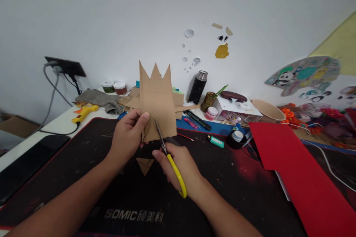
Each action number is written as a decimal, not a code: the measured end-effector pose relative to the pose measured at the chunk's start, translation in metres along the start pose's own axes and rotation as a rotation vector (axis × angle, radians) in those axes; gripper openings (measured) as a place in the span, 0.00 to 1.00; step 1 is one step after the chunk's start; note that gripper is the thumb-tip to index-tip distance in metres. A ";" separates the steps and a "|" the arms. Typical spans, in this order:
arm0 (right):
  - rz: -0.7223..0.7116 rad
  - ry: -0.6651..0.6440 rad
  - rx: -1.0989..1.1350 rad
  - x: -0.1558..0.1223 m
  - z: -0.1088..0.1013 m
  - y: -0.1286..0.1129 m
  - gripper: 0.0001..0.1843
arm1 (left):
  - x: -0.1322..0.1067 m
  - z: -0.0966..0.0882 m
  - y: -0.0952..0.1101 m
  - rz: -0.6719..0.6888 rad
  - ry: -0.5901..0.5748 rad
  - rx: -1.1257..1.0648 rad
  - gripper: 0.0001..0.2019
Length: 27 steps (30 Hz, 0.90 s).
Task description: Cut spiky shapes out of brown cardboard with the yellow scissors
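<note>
A piece of cardboard (158,96) with a zigzag top edge of pointed peaks stands upright above the mat. My left hand (129,133) grips its lower left side, thumb on the near face. In my right hand (180,164) is a pair of scissors (175,172) with yellow handles, its blades pointing up at the cardboard's lower part. One blade lies across the near face; whether the other is behind the sheet I cannot tell. Below, a cardboard triangle (145,165) lies on the black mat (133,198).
A yellow glue gun (85,113) and a black phone (30,166) are at the left. Behind the cardboard lie more cardboard scraps (133,100). Further right are a black thermos (198,87), a box cutter (198,120), a teal lighter-like item (216,141) and a red sheet (300,170).
</note>
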State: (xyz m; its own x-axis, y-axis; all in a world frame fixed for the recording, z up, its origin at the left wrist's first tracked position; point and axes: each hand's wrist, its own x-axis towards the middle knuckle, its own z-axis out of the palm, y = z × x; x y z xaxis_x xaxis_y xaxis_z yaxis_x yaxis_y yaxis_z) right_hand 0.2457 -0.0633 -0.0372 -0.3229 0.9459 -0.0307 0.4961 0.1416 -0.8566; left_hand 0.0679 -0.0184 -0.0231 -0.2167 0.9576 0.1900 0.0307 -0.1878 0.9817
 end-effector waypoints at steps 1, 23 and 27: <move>-0.005 0.005 -0.013 0.000 0.000 0.000 0.19 | 0.000 0.000 0.000 0.001 0.001 0.004 0.14; -0.061 0.075 -0.167 0.003 0.010 0.001 0.15 | 0.000 0.000 -0.003 -0.024 0.002 -0.007 0.14; -0.042 0.078 -0.161 0.003 0.010 0.000 0.16 | -0.001 0.001 -0.001 -0.019 0.006 -0.005 0.15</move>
State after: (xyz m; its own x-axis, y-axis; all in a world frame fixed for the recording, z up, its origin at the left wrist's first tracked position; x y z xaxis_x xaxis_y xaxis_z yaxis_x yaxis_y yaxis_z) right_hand 0.2367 -0.0636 -0.0422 -0.2855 0.9572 0.0486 0.6082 0.2201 -0.7626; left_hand 0.0686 -0.0190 -0.0239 -0.2230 0.9597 0.1708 0.0217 -0.1703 0.9852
